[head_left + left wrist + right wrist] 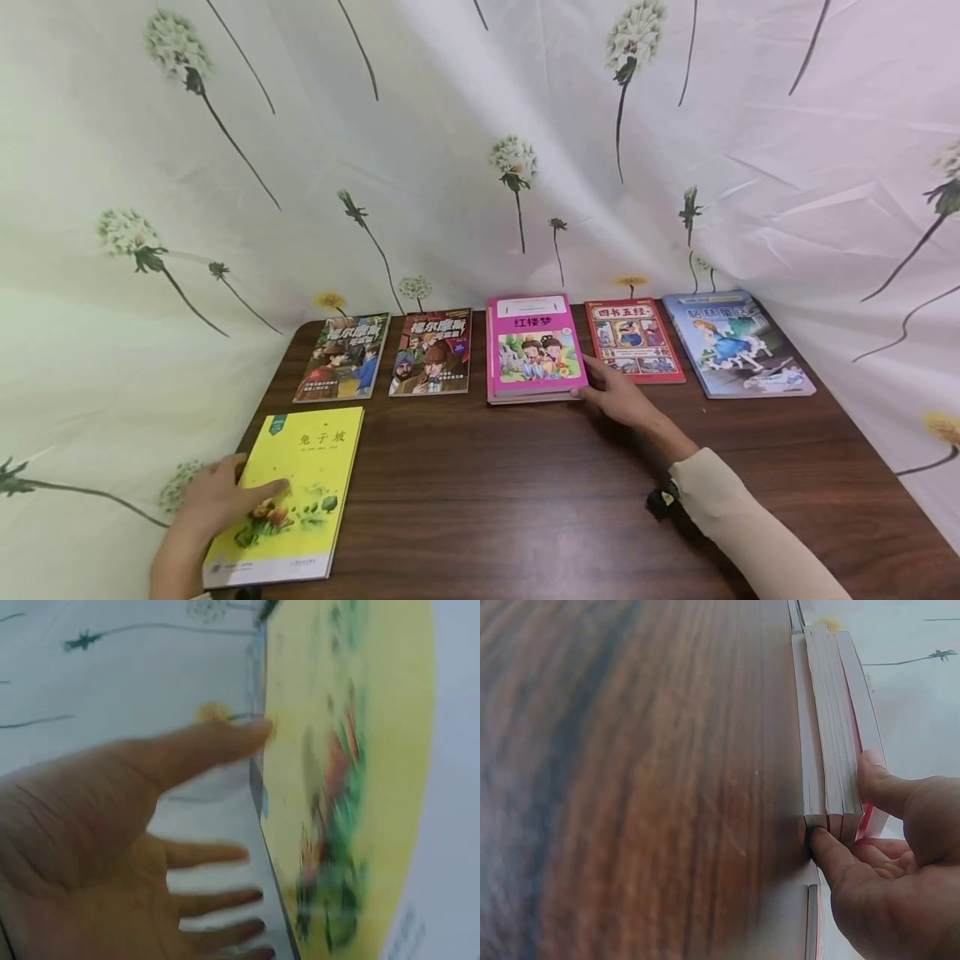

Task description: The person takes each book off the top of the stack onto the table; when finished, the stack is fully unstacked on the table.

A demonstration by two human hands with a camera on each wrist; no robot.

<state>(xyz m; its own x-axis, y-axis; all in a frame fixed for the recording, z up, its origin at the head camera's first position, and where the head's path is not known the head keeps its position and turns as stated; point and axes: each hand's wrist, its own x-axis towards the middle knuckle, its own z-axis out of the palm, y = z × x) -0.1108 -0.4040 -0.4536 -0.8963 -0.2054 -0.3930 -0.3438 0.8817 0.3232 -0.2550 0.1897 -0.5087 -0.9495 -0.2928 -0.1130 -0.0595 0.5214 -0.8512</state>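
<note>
A yellow book (311,475) lies at the front left of the table. My left hand (217,504) is at its left edge, thumb over the cover and fingers stretched out past the edge; in the left wrist view the left hand (97,840) shows its straight fingers apart beside the book. Farther back in the middle lies a stack of books (534,346) with a pink one on top. My right hand (626,402) holds the stack at its near right corner. In the right wrist view, the right hand's thumb (881,787) is on the upper book and a fingertip is low at the page edges (829,750).
Two comic-style books (341,358) (431,354) lie left of the stack along the back. To its right are a red book (633,340) and a blue book (738,343). A dandelion-print curtain (450,167) hangs behind the brown table (465,492).
</note>
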